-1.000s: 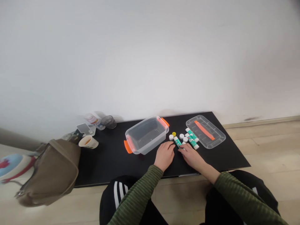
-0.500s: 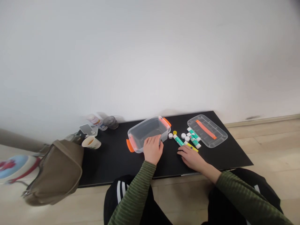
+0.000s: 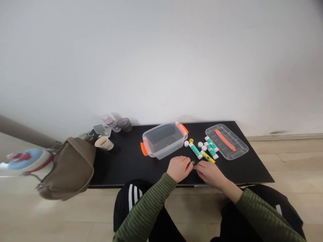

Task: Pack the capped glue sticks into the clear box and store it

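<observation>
One blurry speck (image 3: 193, 162) by left hand (image 3: 179, 168)

**A:** Can you read anything on the teal-labelled glue stick (image 3: 195, 151)?

**B:** No. It shows teal and white bands, but the print is too small to make out.

**A:** And the yellow-labelled glue stick (image 3: 208, 156)?

**B:** Same there: a few dark marks on the yellow, nothing legible.

**A:** What about the bottle (image 3: 109, 121) by the wall?

**B:** It has a printed label with a reddish patch, but it's blurred and no words come through.

**A:** The paper cup (image 3: 104, 143)?

**B:** There's a faint pattern on its side, unreadable.

**A:** Anything else?

**B:** Just three white stripes on the black trousers (image 3: 132, 196), with no lettering.
</observation>
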Available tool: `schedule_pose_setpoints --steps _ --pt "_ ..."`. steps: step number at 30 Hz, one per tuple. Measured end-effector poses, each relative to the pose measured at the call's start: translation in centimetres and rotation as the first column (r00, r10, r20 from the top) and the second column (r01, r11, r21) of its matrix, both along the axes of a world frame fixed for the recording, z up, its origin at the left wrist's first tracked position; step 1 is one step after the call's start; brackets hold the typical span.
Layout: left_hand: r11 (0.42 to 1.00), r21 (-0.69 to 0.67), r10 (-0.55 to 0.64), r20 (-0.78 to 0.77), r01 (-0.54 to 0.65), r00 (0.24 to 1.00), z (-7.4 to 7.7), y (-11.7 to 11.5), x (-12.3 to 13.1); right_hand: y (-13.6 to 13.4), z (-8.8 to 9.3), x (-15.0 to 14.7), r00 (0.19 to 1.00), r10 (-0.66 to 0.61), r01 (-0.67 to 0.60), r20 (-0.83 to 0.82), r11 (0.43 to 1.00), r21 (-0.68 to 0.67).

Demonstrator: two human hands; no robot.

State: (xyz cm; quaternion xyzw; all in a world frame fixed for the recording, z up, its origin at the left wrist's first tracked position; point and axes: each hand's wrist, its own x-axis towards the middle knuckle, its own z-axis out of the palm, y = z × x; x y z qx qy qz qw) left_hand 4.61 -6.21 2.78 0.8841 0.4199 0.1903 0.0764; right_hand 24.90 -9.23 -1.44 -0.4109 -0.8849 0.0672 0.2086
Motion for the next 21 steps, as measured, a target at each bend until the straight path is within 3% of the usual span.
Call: schedule_pose_setpoints --steps 7,14,17,21 --pt "0.949 -0.235 0.189 -0.102 -0.209 0.977 -2.1 -4.5 1.0 -3.7 0.3 -1.5 0.991 -0.119 0.111 -0.054 0.985 -0.129" --pt "0.775 -0.443 0.399 -0.21 -0.451 0.892 -6.6 -8.9 1.8 -6.6 -2.0 -3.3 0.973 -0.229 0.218 0.014 0.9 -0.377" --pt "0.741 -0.482 0.409 -0.225 -0.466 0.884 -7.9 -9.7 2.0 -7.4 -3.1 -4.0 0.965 -0.256 0.256 0.062 0.853 -0.456" --pt "0.753 -0.496 0.395 -0.183 -0.432 0.9 -8.2 -10.0 2.0 -8.3 -4.3 -4.5 0.945 -0.328 0.279 0.012 0.783 -0.555"
